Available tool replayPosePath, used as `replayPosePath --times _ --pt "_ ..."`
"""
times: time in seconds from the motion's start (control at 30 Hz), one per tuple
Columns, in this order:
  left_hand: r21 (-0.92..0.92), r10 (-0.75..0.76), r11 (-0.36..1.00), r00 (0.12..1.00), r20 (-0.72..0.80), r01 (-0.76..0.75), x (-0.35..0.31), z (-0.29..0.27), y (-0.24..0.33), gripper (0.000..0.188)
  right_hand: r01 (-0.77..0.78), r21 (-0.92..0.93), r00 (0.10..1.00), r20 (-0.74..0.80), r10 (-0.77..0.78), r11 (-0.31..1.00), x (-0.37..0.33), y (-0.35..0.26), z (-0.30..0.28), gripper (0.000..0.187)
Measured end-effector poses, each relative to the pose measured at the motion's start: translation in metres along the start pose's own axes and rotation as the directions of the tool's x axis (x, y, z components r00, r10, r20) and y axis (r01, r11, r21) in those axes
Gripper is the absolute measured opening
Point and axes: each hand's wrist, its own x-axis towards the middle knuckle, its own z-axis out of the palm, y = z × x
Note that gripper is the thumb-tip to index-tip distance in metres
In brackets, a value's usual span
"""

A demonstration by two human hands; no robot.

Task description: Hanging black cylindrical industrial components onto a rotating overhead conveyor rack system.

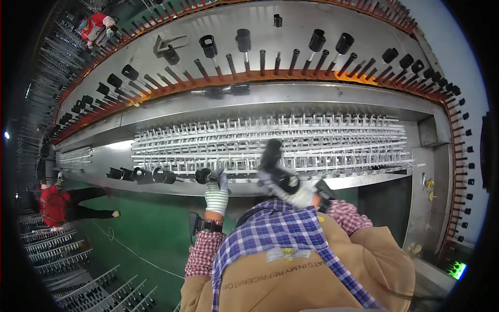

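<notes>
My left hand point(217, 200), in a striped knit glove, is closed round a short black cylindrical part point(203, 176) at the bench's front edge. Blurred by motion, my right hand point(297, 196) in a pale glove grips a black tubular part point(271, 154) over the metal racks. A second dark piece point(285, 180) shows against its palm; whether the two are joined I cannot tell. Several black hollow cylinders point(162, 176) lie in a row left of my left hand. White metal racks with hooks point(332, 138) are stacked flat before me.
Beyond the steel bench point(171, 104), a curved conveyor point(228, 78) carries upright spindles, many topped with black cups. Black parts point(221, 91) lie on the ledge before it. A metal bracket point(169, 45) sits behind the spindles. One person point(54, 204) stands at left, another point(97, 28) farther back.
</notes>
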Motion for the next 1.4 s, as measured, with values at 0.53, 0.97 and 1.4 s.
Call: replayPosePath --times 0.53,0.97,1.4 --pt "0.519 0.132 0.841 0.988 0.080 -0.155 0.035 -0.009 -0.056 0.053 0.245 -0.948 0.693 0.025 -0.721 0.203 0.025 0.041 -0.063 0.035" --pt "0.433 0.318 0.880 0.919 -0.234 -0.194 0.024 0.006 -0.061 0.038 0.479 -0.774 0.816 0.567 -0.115 -0.413 -0.046 -0.086 -0.041 0.049" --pt "0.144 0.263 0.962 0.633 -0.728 -0.233 -0.040 0.084 0.007 0.042 0.003 -0.996 0.283 0.090 -0.955 -0.093 -0.063 -0.471 -0.047 0.036"
